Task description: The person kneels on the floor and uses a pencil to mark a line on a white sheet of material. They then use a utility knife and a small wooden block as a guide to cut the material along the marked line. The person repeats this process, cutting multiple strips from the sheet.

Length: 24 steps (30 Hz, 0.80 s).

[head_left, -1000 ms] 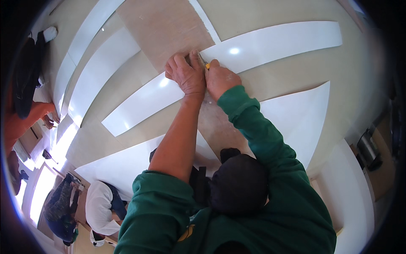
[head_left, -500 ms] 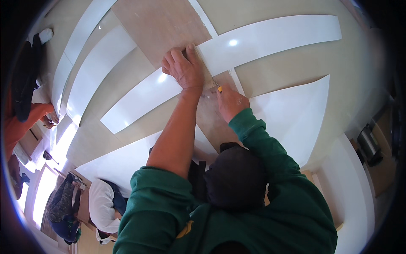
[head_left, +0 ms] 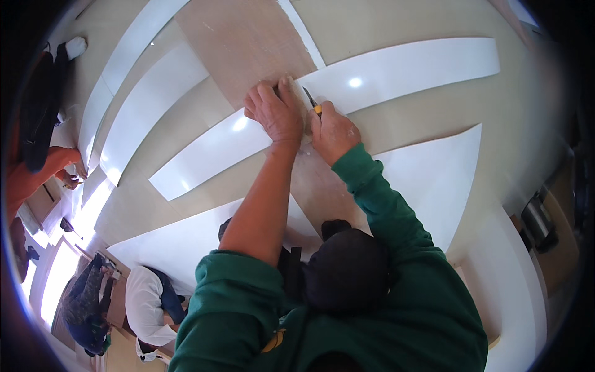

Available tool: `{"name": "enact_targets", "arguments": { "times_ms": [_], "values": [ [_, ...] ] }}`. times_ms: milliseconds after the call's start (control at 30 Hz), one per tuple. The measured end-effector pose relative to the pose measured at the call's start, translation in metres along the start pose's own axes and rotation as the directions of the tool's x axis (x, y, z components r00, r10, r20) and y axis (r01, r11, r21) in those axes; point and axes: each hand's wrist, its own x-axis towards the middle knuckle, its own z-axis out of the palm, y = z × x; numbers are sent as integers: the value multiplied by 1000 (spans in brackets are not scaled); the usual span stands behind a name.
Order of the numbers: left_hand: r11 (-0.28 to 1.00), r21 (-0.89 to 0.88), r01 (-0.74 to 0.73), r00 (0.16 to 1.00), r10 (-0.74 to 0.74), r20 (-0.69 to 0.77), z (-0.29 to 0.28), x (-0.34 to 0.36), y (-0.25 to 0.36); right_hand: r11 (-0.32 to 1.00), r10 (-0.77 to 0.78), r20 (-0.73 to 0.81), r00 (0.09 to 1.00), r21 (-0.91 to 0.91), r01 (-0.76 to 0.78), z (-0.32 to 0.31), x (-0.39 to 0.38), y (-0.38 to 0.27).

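A long curved white sheet [head_left: 409, 65] slants across a brown board [head_left: 248, 43] in front of me. Fingers bent, my left hand [head_left: 277, 115] presses at the middle of this sheet, closed on a narrow tan strip [head_left: 305, 111] that is mostly hidden beneath it. Just right of it, my right hand [head_left: 336, 133] is closed around a utility knife [head_left: 317, 109] with a yellow-and-black body. Its dark blade points up and left over the white sheet beside the strip; whether the tip touches cannot be made out.
More white sheets lie about: curved ones [head_left: 149, 96] at left, a wide one [head_left: 434, 173] at right. At the far left is a person in orange sleeves [head_left: 43, 170]; lower left are a person in white [head_left: 145, 304] and one in dark clothes [head_left: 87, 310]. A metal cylinder [head_left: 538, 220] stands at right.
My right hand has moved up and slightly left with the knife, whose blade now shows more, farther along the sheet. My left hand keeps its hold; the whole view has shifted a little.
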Motion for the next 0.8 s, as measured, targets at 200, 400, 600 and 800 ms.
{"name": "enact_targets", "arguments": {
  "times_ms": [200,400,600,800],
  "values": [
    [998,-53,-20,999,18,-34,3,5,-2,999,34,44,998,-37,-33,8,24,-10],
    [1000,-22,-13,1000,13,-16,1,2,-1,988,129,171,977,-108,-112,-1,27,-18],
    [1000,-9,-17,1000,17,-25,3,5,-2,979,122,196,973,-184,-86,-8,30,-27],
    [998,-1,-64,998,64,-20,1,4,-1,966,199,218,955,-209,-154,1,6,-10]
  ]
}}
